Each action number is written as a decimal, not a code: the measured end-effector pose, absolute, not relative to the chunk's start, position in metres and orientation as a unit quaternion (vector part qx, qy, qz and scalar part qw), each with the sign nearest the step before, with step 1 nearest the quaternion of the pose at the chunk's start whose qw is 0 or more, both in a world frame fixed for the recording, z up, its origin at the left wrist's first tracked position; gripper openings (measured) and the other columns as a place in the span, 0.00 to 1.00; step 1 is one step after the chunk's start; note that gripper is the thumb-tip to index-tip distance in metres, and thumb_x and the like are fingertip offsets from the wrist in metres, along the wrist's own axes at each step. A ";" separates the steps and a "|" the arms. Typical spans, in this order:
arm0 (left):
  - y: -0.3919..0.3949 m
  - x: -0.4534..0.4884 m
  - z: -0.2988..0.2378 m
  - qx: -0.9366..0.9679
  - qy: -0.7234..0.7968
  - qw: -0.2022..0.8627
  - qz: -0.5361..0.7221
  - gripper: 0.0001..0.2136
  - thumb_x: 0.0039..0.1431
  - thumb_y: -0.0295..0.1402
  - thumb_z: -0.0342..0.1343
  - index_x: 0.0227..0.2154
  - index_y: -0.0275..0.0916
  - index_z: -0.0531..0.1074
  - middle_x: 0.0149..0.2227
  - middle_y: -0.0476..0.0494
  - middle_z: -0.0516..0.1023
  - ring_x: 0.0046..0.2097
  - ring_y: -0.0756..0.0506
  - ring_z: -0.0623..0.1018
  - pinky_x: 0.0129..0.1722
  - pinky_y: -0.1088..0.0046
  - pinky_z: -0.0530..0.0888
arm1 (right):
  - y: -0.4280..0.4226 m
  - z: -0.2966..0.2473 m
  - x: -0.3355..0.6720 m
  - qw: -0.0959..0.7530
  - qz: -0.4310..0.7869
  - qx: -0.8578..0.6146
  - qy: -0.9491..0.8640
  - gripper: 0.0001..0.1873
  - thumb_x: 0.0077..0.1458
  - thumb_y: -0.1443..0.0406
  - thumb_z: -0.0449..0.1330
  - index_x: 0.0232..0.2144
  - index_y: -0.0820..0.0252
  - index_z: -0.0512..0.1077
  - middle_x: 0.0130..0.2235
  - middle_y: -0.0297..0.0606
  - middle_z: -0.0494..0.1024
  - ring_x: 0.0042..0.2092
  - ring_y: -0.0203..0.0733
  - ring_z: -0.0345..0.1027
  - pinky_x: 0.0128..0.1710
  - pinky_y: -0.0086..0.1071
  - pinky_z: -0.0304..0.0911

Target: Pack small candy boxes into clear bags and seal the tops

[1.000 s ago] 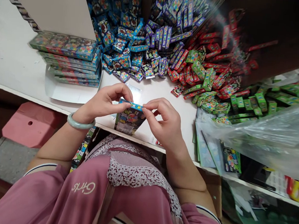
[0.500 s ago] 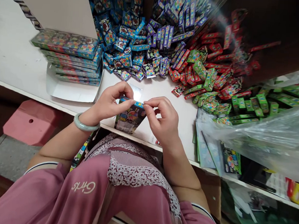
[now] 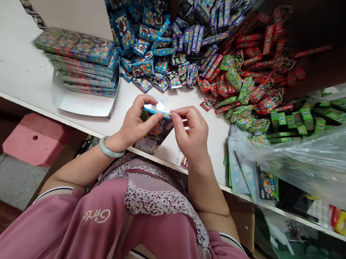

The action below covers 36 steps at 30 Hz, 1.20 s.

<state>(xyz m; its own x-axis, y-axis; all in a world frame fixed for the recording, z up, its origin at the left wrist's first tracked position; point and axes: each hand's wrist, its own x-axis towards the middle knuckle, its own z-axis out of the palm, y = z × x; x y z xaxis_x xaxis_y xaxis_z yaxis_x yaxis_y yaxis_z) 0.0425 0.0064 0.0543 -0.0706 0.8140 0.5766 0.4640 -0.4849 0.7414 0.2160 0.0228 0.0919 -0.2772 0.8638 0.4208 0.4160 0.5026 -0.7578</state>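
A dark printed box (image 3: pixel 157 133) with a blue top edge stands upright near the table's front edge. My left hand (image 3: pixel 136 123), a jade-green bangle at its wrist, grips the top left of this box between thumb and fingers. At the top right corner, the thumb and forefinger of my right hand (image 3: pixel 190 130) are pinched together on the edge. Behind the box shows a shiny, clear patch (image 3: pixel 160 103), perhaps film; I cannot tell. The lower part of the box is uncovered.
A stack of long printed boxes (image 3: pixel 77 52) sits in a white tray (image 3: pixel 82 106) at left. Heaps of small blue boxes (image 3: pixel 143 66), purple boxes (image 3: pixel 193 38), red boxes (image 3: pixel 252 56) and green boxes (image 3: pixel 247 89) line the back. Plastic bagging (image 3: pixel 313 159) and yellow-handled scissors (image 3: pixel 343 223) lie right.
My left hand has shifted slightly right along the box's top, its forefinger now lifted and curled behind the edge. The right hand stays pinched at the corner. The camera view has shifted a little.
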 end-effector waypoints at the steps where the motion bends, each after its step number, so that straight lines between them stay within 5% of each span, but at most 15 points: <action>1: 0.007 0.044 0.053 0.660 0.484 0.156 0.553 0.15 0.67 0.49 0.54 0.46 0.44 0.65 0.41 0.48 0.72 0.41 0.47 0.76 0.41 0.70 0.75 | 0.023 0.092 0.216 0.427 0.264 -0.425 -0.753 0.08 0.64 0.62 0.57 0.32 0.56 0.70 0.33 0.34 0.76 0.33 0.35 0.69 0.27 0.29 0.62; 9: 0.011 0.046 0.047 0.653 0.490 0.195 0.543 0.18 0.66 0.48 0.55 0.51 0.46 0.62 0.42 0.48 0.71 0.42 0.47 0.76 0.44 0.67 0.76 | 0.027 0.087 0.215 0.425 0.264 -0.429 -0.752 0.08 0.64 0.60 0.57 0.32 0.55 0.70 0.34 0.33 0.75 0.34 0.36 0.68 0.27 0.29 0.62; 13: 0.009 0.042 0.044 0.659 0.473 0.096 0.577 0.19 0.64 0.46 0.58 0.52 0.48 0.60 0.51 0.43 0.68 0.52 0.42 0.74 0.51 0.61 0.75 | 0.031 0.085 0.215 0.423 0.264 -0.437 -0.748 0.10 0.65 0.59 0.56 0.32 0.55 0.69 0.34 0.33 0.75 0.33 0.35 0.68 0.29 0.30 0.62; 19: 0.003 0.032 0.041 0.737 0.442 0.005 0.511 0.08 0.65 0.35 0.56 0.45 0.46 0.66 0.57 0.40 0.66 0.54 0.41 0.74 0.53 0.57 0.75 | 0.034 0.082 0.215 0.426 0.247 -0.437 -0.753 0.10 0.66 0.59 0.55 0.32 0.55 0.68 0.33 0.33 0.75 0.34 0.36 0.68 0.33 0.32 0.63; 36: 0.008 0.027 0.066 0.782 0.461 0.073 0.414 0.08 0.60 0.32 0.57 0.42 0.44 0.68 0.52 0.39 0.72 0.54 0.38 0.73 0.56 0.53 0.72 | 0.034 0.084 0.217 0.411 0.262 -0.446 -0.750 0.09 0.64 0.59 0.57 0.32 0.55 0.69 0.34 0.33 0.75 0.33 0.35 0.68 0.30 0.30 0.63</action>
